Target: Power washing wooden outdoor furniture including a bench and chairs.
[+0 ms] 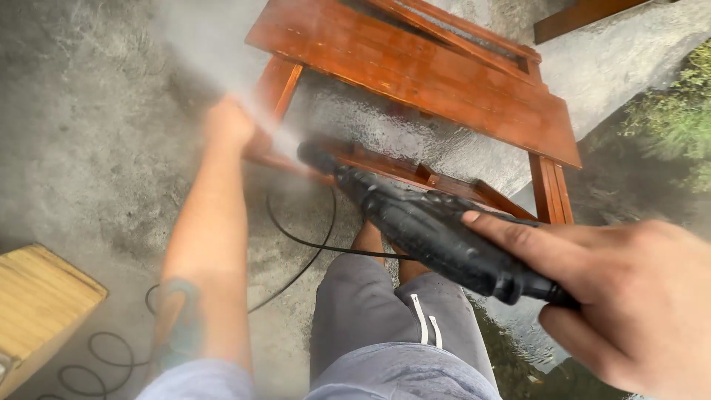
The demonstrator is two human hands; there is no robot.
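1. Two bare hands are working over a red-brown wooden table [444,78] that is lying tipped on its side in the upper middle of the frame.
2. The right hand [629,296], at the lower right, is gripping the handle of a black spray gun [437,230]; its fingers are curling around the grip, with the forefinger stretching forward along the top of the body.
3. The gun is reaching from the lower right toward the centre, its nozzle pointing up and left, and a white jet of spray [222,67] is fanning toward the upper left corner.
4. The left hand [229,122], left of centre, is resting against a table leg [280,85]; mist is blurring it, so whether its fingers are spreading or closing cannot be told.
5. A thin black hose [304,241] is looping over the wet concrete floor [81,148] below the table.
6. Grey shorts [385,326] are showing at the bottom centre.
7. A pale wooden box [41,300] is sitting at the lower left edge.
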